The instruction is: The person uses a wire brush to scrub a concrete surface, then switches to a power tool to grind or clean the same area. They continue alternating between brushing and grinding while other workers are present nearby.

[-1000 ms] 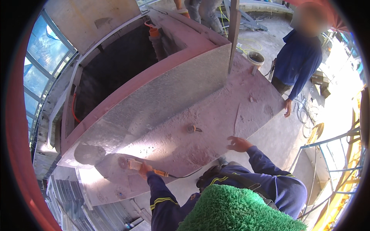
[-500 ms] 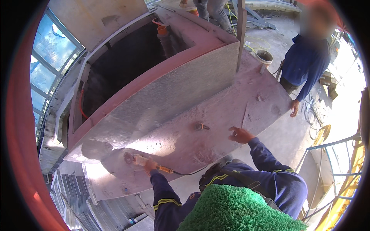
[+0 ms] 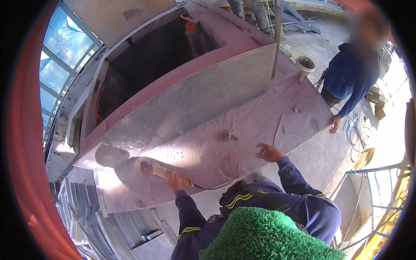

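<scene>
My left hand (image 3: 175,182) is wrapped round the body of an angle grinder (image 3: 162,171). The grinder's round disc faces the dusty reddish ledge (image 3: 203,162), close to the foot of a curved grey wall (image 3: 195,93). Whether the disc touches a surface, I cannot tell. A black cord runs from its handle toward my body. Over the ledge's near edge, my right hand (image 3: 269,152) is held out with fingers apart and nothing in it. Beyond that hand, a small orange-and-black tool (image 3: 226,136) lies on the ledge.
A person in a dark blue top (image 3: 351,71) stands right, one hand near the ledge's corner. A bucket (image 3: 305,64) sits at the far end. Metal profiles (image 3: 80,201) are stacked lower left. Behind the wall is a dark recess (image 3: 147,65) with an orange pipe (image 3: 191,27). Green shaggy material (image 3: 260,236) fills the bottom.
The whole view has shifted slightly. My left hand still holds the grinder, and my right hand stays extended, a little farther from the small tool.
</scene>
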The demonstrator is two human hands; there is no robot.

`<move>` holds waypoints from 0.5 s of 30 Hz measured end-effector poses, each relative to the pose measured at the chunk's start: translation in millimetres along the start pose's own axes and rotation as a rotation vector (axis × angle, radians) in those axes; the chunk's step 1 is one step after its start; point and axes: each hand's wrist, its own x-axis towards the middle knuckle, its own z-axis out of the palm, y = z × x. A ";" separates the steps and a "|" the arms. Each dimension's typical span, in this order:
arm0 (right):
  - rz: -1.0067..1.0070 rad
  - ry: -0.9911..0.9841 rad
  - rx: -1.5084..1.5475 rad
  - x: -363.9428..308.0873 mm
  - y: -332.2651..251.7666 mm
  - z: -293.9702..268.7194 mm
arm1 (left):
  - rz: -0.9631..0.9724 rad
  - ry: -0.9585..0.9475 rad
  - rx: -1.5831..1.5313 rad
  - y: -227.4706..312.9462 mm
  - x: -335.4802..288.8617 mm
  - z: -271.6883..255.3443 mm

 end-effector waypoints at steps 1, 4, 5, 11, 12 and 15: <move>-0.003 -0.008 0.000 0.3 -0.9 1.1 | -0.024 -0.061 -0.025 -3.3 -1.2 -1.4; -0.021 -0.025 -0.005 1.8 -4.0 5.1 | -0.013 -0.173 -0.040 -10.8 -6.6 -4.9; -0.020 -0.034 -0.008 2.4 -5.0 6.7 | -0.039 -0.166 -0.008 -13.0 -9.3 -5.3; -0.034 -0.075 -0.035 5.9 -9.1 13.6 | -0.139 -0.019 0.183 -23.0 -23.9 -3.2; -0.049 -0.075 -0.037 6.1 -9.4 14.0 | -0.141 0.009 0.202 -21.9 -26.3 -4.0; -0.060 -0.078 -0.051 6.3 -9.4 14.6 | -0.109 0.136 0.232 -8.5 -38.9 -11.0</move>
